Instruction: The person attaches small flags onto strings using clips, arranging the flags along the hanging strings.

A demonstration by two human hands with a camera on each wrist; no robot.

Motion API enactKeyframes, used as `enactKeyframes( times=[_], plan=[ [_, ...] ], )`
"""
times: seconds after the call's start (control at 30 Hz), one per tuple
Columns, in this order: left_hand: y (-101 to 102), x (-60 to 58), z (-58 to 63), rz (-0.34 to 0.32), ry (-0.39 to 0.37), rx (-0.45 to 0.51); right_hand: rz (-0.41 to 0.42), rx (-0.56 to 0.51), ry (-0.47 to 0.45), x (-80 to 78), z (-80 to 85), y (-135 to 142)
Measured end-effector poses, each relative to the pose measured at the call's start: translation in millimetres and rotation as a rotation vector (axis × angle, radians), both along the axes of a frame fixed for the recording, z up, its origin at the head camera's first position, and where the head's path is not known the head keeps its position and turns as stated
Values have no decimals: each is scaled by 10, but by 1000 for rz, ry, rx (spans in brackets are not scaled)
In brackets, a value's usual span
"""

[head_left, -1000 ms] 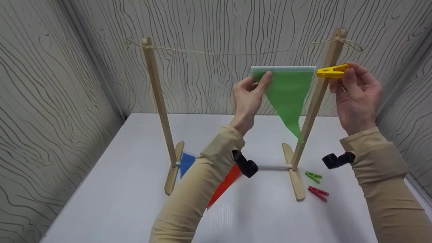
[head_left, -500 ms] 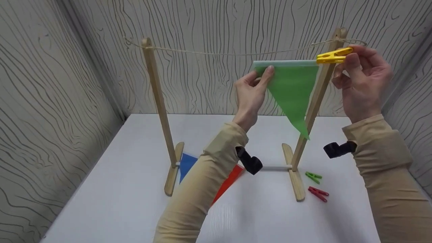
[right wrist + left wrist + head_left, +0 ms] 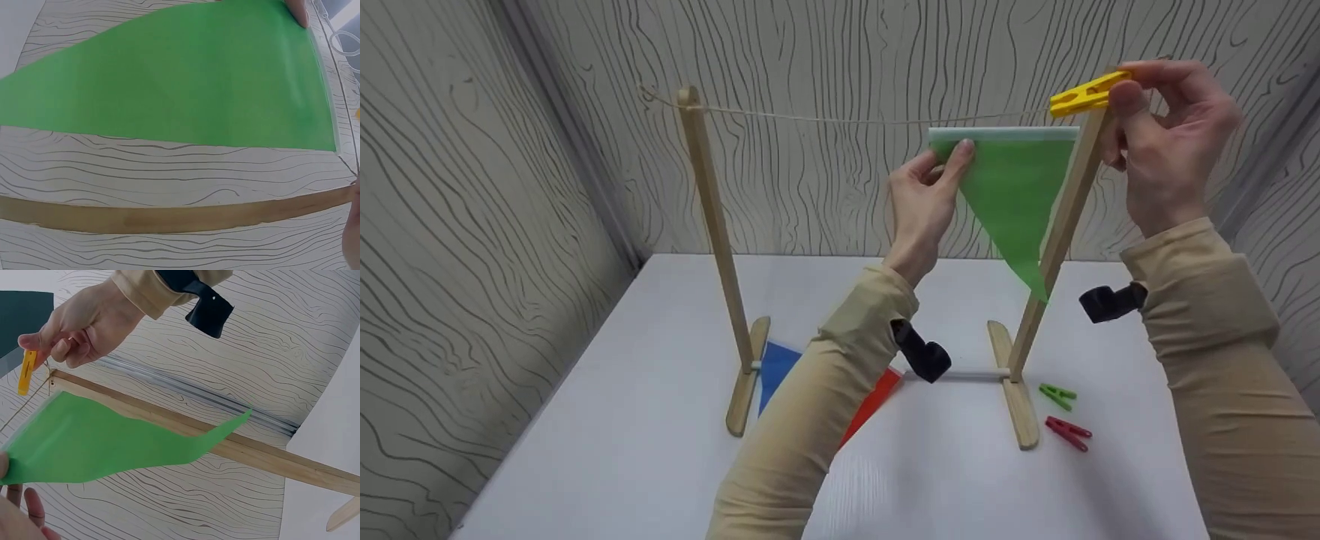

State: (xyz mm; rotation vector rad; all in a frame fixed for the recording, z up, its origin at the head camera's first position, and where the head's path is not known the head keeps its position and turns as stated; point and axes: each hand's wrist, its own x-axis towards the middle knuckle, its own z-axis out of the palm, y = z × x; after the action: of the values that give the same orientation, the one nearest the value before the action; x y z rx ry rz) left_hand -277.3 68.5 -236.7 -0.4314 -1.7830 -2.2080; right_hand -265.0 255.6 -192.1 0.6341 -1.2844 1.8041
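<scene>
My left hand (image 3: 922,206) pinches the white-topped edge of a green pennant (image 3: 1020,187) near its left corner, thumb in front. The pennant's point hangs down, and its top edge is just below a string (image 3: 810,118). My right hand (image 3: 1174,146) pinches a yellow clothespin (image 3: 1087,95) between thumb and finger, beside the top of the right wooden post (image 3: 1076,180). The clothespin's tip is at the string's right end; whether it touches the string I cannot tell. In the left wrist view the clothespin (image 3: 26,372) is apart from the pennant (image 3: 101,439).
The string spans from the left wooden post (image 3: 712,225) to the right one. Behind my left sleeve lie a blue pennant (image 3: 778,367) and a red pennant (image 3: 874,405), partly hidden. A green clothespin (image 3: 1057,395) and a red clothespin (image 3: 1067,433) lie right of the stand's foot (image 3: 1020,416).
My right hand has risen with the yellow clothespin, from beside the pennant's corner to string height. My left hand has lifted the green pennant slightly up and to the right.
</scene>
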Motion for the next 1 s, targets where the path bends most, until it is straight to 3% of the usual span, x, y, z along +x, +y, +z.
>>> enactKeyframes(
  times=[0.17, 0.4, 0.53, 0.67, 0.87, 1.0],
  plan=[
    [29, 0, 24, -1, 3, 4, -18, 56, -15, -26, 74, -22],
    [56, -15, 50, 12, -5, 17, -130, 201, -15, -46, 153, -34],
    [61, -12, 51, 18, 0, 9, -146, 233, -63, -48, 193, -37],
    [63, -7, 51, 19, 5, -4, -194, 320, -99, -44, 235, -56],
    [69, -5, 66, 21, 18, 2, -355, 514, -165, -29, 297, -125],
    [66, 14, 73, 26, 20, -22, -372, 599, -187, -20, 325, -167]
  ],
)
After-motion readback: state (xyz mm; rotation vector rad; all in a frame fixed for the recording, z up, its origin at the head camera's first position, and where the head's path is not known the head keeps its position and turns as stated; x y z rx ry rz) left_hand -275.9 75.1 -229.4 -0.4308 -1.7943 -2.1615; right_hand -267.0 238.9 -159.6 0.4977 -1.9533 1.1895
